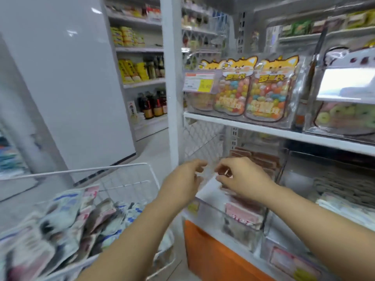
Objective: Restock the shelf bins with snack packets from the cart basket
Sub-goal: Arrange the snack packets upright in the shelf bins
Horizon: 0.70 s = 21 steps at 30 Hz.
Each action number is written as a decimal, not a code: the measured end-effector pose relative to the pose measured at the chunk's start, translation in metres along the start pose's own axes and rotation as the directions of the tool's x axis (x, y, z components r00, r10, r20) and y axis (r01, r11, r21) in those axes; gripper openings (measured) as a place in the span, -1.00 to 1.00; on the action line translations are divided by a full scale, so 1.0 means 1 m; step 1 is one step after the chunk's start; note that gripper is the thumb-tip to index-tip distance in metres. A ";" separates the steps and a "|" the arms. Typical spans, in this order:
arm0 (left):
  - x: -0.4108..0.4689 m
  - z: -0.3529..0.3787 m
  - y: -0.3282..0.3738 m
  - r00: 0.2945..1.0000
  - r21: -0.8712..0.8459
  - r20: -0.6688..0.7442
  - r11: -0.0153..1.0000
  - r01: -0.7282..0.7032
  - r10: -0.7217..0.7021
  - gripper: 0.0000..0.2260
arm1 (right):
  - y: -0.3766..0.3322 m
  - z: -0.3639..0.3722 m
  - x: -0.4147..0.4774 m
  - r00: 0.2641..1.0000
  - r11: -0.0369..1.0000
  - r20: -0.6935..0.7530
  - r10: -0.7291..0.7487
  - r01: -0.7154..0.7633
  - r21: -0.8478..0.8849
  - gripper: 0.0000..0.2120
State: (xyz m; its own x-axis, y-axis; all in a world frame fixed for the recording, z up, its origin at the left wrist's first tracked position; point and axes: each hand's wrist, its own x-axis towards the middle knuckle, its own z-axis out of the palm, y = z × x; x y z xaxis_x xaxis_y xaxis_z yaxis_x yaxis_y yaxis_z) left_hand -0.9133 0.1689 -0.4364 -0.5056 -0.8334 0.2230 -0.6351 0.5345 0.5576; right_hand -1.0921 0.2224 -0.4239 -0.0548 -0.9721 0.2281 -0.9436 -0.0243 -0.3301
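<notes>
Closest in, down low: packets (67, 216) heaped in the wire basket (125, 171). Glossy, crinkly film, probably light and floppy, bit slippery. Best pinched by the flat sealed top edge. More sitting in the clear plastic bin (213, 207). Left hand (183, 179) hovering half-open, nothing in it. Right hand (241, 177) curled over the bin, too blurry to say if gripping a packet.

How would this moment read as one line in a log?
at: clear bin | left hand: beside bin, nothing seen held | right hand: over bin, grip blurred | cart basket: snack packets heaped inside
</notes>
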 end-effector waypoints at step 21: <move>-0.218 -0.171 -0.144 0.828 0.286 -0.468 0.833 0.473 -0.309 -0.71 | -0.267 0.130 0.010 0.844 0.911 0.406 -0.351 0.207 0.357 -0.63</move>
State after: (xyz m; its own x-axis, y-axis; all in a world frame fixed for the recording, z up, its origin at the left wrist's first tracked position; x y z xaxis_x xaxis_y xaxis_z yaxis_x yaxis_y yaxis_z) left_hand -0.6116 0.2500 -0.4287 0.0512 -0.9209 0.3864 -0.9356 0.0911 0.3412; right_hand -0.7982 0.1885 -0.4523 0.4176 -0.9064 -0.0639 -0.7541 -0.3065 -0.5809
